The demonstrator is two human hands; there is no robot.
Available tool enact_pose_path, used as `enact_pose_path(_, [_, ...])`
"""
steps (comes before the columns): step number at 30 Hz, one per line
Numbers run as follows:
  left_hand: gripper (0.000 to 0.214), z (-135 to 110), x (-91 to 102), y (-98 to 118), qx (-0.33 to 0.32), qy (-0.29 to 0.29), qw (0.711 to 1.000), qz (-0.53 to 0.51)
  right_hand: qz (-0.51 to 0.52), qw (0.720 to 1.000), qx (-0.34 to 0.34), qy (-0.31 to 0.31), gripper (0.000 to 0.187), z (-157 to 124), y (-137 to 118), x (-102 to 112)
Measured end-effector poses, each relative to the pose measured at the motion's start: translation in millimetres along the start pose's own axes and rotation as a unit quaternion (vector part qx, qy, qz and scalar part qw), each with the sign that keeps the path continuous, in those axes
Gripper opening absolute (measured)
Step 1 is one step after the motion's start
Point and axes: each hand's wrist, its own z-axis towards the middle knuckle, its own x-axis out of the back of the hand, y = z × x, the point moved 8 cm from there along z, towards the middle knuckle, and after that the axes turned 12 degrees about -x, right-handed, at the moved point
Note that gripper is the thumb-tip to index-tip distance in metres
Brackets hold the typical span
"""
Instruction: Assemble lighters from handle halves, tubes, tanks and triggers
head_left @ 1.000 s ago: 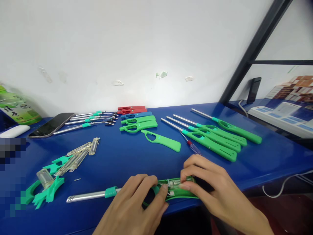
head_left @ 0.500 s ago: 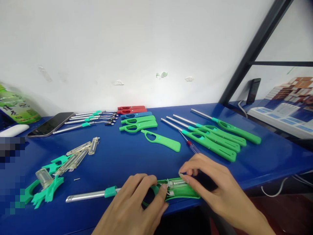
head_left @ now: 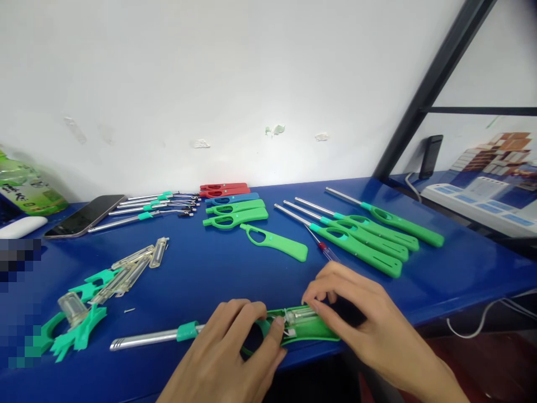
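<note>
An opened green long-nosed lighter (head_left: 308,331) lies at the near edge of the blue table (head_left: 218,274), its metal tube (head_left: 142,338) pointing left. My left hand (head_left: 229,358) presses down on the trigger end of its green shell, fingers curled over it. My right hand (head_left: 361,324) pinches the clear fuel tank (head_left: 298,314) sitting inside the shell.
Three assembled green lighters (head_left: 369,235) and a red-handled screwdriver (head_left: 325,250) lie right of centre. Green, blue and red handle shells (head_left: 235,207), metal tubes (head_left: 146,207), clear tanks (head_left: 134,263), green triggers (head_left: 79,330), a phone (head_left: 84,215) and a green bottle (head_left: 25,187) lie farther left.
My right hand's fingers lifted off the rear of the shell and now pinch at the tank's end. The left hand has stayed put.
</note>
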Motion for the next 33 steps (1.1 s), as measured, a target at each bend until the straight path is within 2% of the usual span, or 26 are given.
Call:
enact_pose_path(5, [0.029,1.4,-0.9,-0.5,-0.003,-0.007,1.000,0.007,0.012,1.000,0.015,0.019,0.019,-0.1,-5.9,3.3])
enact_pose_path(9, [0.029,3.2,-1.6,-1.6,0.005,-0.009,1.000,0.002,0.042,0.997,0.026,0.060,0.014,1.8,-16.8,26.6])
enact_pose_path(12, [0.028,3.4,-0.7,-1.9,0.007,0.002,1.000,-0.001,-0.020,0.995,0.040,0.085,0.012,13.1,-25.7,37.8])
enact_pose_path(14, [0.027,3.2,-0.7,-2.2,0.006,0.006,1.000,0.001,-0.128,0.988,0.051,0.064,0.020,27.7,-27.3,28.4])
enact_pose_path(16, [0.027,2.8,-1.8,-3.1,0.008,0.008,1.000,-0.005,-0.259,0.963,0.067,0.036,0.034,44.5,-23.9,10.7])
enact_pose_path(18, [0.026,2.2,-4.0,-4.4,0.017,0.008,1.000,-0.017,-0.307,0.949,0.075,0.011,0.039,59.8,-18.3,-4.6])
enact_pose_path(22, [0.028,2.8,-3.2,-4.0,0.028,0.014,0.999,-0.018,-0.347,0.933,0.095,-0.023,0.038,70.9,-13.1,-21.4])
enact_pose_path(25, [0.031,2.9,12.3,-7.9,0.038,0.050,0.998,-0.018,-0.362,0.925,0.109,-0.031,0.057,61.8,-12.5,-19.5])
enact_pose_path(28, [0.032,-0.9,33.5,-23.1,0.067,0.081,0.994,-0.011,-0.372,0.920,0.120,-0.035,0.073,49.0,-10.7,-12.8])
enact_pose_path(31, [0.030,-8.7,49.0,-43.7,0.100,0.098,0.990,0.016,-0.382,0.912,0.138,-0.047,0.075,41.8,-9.0,-11.6])
enact_pose_path(33, [0.026,-14.5,51.6,-56.0,0.121,0.092,0.988,0.028,-0.393,0.905,0.153,-0.054,0.075,42.4,-8.4,-14.3])
